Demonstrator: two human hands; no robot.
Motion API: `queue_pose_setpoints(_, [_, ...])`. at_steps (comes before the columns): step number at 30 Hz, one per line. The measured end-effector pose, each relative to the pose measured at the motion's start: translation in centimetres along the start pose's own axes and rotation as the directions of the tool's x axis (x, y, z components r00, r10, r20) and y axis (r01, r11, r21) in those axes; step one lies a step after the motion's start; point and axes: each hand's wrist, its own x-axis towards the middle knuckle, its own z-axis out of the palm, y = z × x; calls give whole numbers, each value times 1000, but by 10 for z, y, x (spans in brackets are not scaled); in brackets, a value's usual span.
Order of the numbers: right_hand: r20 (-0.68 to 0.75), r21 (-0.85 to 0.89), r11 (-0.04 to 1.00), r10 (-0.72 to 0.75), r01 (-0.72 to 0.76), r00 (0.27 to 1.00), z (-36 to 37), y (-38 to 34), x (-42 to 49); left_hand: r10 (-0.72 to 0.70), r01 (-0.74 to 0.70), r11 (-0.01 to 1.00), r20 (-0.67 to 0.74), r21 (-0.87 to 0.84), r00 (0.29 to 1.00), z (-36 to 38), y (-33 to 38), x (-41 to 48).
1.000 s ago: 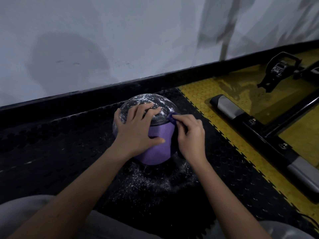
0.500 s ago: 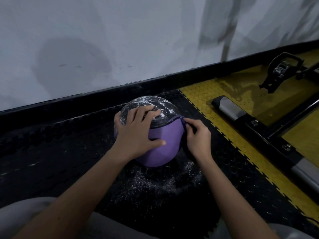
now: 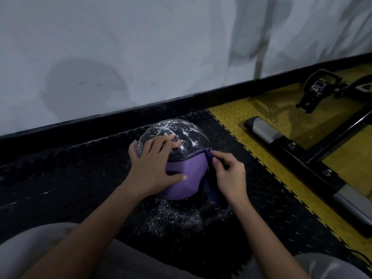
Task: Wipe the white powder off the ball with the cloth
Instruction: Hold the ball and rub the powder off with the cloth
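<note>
A dark ball [image 3: 182,137] streaked with white powder sits on the black floor mat near the wall. A purple cloth [image 3: 191,178] is draped over its near side. My left hand [image 3: 155,166] lies spread on the ball, fingers on the powdered top and thumb pressing the cloth. To the right of the ball, my right hand [image 3: 229,174] pinches the cloth's right edge and holds it stretched along the ball's side.
White powder [image 3: 181,218] is scattered on the black mat [image 3: 60,188] in front of the ball. A white wall with a black skirting stands right behind. Yellow studded floor [image 3: 271,109] and a black metal frame with grey bars [image 3: 281,141] lie to the right.
My right hand has pulled the cloth's edge out to the right and slightly down, spreading the cloth wider over the ball. My left hand has stayed in place.
</note>
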Motion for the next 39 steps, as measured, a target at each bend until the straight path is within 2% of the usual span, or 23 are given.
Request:
queue_pose_setpoints(4, [-97,288,953,129,-96,987,-12,-16,7,-52,47,996,-65,-70,997,-7,0,-7])
queue_pose_setpoints(6, [-26,420,891,204,-175,979,-13,-22,6,-67,59,994,-88,-88,994,-8,0,-8])
queue_pose_setpoints(8, [90,443,862,232,-247,969,-10,-23,3,-95,88,993,-80,-83,992,-7,-1,-11])
queue_pose_setpoints(10, [160,345,906,203,-247,966,-6,-19,-2,-113,109,991,-56,-75,992,-6,1,-13])
queue_pose_setpoints(13, [145,98,995,7,-21,989,-6,-12,-7,-95,92,993,-43,-74,995,-3,5,-12])
queue_pose_setpoints(15, [121,-21,993,-110,114,987,-6,-8,-11,-69,67,994,-25,-88,997,-2,8,-11])
queue_pose_setpoints(17, [108,-100,982,-152,163,982,-5,-3,-13,-44,44,995,-2,-93,999,-2,10,-11])
queue_pose_setpoints(20, [92,-155,968,-183,196,979,-4,0,-15,-54,57,997,68,-43,996,-3,15,-13])
queue_pose_setpoints(23, [62,-205,922,-324,330,944,0,-5,-24,-67,68,998,69,-11,995,-5,16,-12])
queue_pose_setpoints(28, [222,-282,804,-477,524,851,6,-6,-43,-94,96,995,72,-16,993,-9,11,-7])
queue_pose_setpoints(30, [188,-312,815,-451,489,872,1,-1,-28,-97,100,994,77,-37,992,-10,9,-5])
queue_pose_setpoints(32, [103,-344,857,-371,383,923,-5,2,-7,-93,98,994,86,-56,992,-10,8,-4])
queue_pose_setpoints(34, [94,-359,866,-338,348,937,-6,-1,1,-91,98,993,88,-70,992,-9,9,-4])
queue_pose_setpoints(36, [167,-355,828,-400,434,901,-2,-10,-7,-103,109,991,81,-72,991,-9,10,-3])
queue_pose_setpoints(39, [300,-315,745,-510,588,806,1,-15,-20,-112,117,991,76,-58,991,-8,11,-2])
